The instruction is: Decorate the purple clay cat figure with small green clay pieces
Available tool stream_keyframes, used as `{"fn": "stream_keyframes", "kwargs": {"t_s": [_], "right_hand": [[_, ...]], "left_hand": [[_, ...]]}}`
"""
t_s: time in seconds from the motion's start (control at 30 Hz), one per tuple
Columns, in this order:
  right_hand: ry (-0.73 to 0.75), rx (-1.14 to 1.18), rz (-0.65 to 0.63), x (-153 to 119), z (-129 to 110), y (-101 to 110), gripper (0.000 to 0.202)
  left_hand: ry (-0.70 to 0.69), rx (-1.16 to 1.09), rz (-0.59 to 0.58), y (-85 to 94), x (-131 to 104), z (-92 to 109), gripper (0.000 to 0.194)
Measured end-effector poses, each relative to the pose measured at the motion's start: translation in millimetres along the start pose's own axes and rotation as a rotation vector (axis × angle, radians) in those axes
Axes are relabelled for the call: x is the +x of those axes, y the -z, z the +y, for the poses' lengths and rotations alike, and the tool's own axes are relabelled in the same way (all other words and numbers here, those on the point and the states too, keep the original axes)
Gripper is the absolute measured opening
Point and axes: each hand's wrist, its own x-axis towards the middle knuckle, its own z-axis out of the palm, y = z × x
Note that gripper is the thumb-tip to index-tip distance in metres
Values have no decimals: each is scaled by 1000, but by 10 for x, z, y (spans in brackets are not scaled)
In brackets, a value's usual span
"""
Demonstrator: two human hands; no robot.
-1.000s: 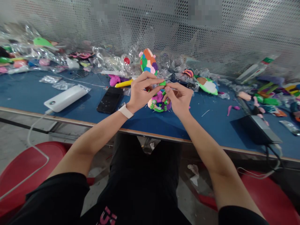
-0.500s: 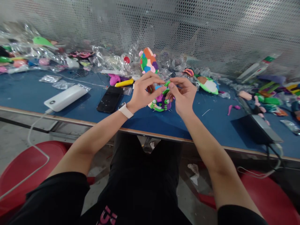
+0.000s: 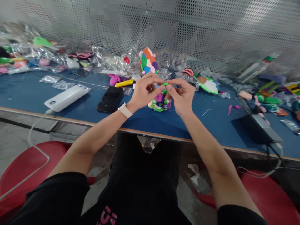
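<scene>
A small piece of green modelling clay [image 3: 165, 83] is pinched between the fingertips of both hands. My left hand [image 3: 145, 90], with a pale watch band on its wrist, grips its left end with thumb and forefinger. My right hand [image 3: 182, 95] holds the other end the same way. Just below the fingers, a multicoloured clay figure [image 3: 160, 104] in purple, green and cream sits on the table; its upper part is partly hidden by my hands. Behind them leans an oval clay piece [image 3: 148, 61] patched in orange, green, blue and pink.
On the blue table [image 3: 145, 123], a black phone [image 3: 110, 99] and white power bank [image 3: 67, 97] lie left. A yellow ridged clay strip [image 3: 124, 82] is behind the phone. Right are a clay-covered oval [image 3: 208, 85] and dark device [image 3: 260, 128]. Plastic wrappers line the perforated metal panel [image 3: 164, 28].
My right hand has shifted slightly left, bringing the fingertips of both hands closer together. The green clay piece now lies flatter between them.
</scene>
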Motion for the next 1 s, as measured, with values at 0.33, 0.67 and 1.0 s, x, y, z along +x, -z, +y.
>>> {"fn": "stream_keyframes", "kwargs": {"t_s": [0.33, 0.67, 1.0], "right_hand": [[-2, -40, -11, -9, -1, 7, 26], [77, -58, -54, -5, 31, 11, 25], [161, -189, -54, -35, -18, 17, 26]], "left_hand": [[-10, 6, 10, 0, 0, -20, 40], [29, -91, 54, -24, 28, 7, 40], [-16, -149, 64, -37, 35, -14, 37]]}}
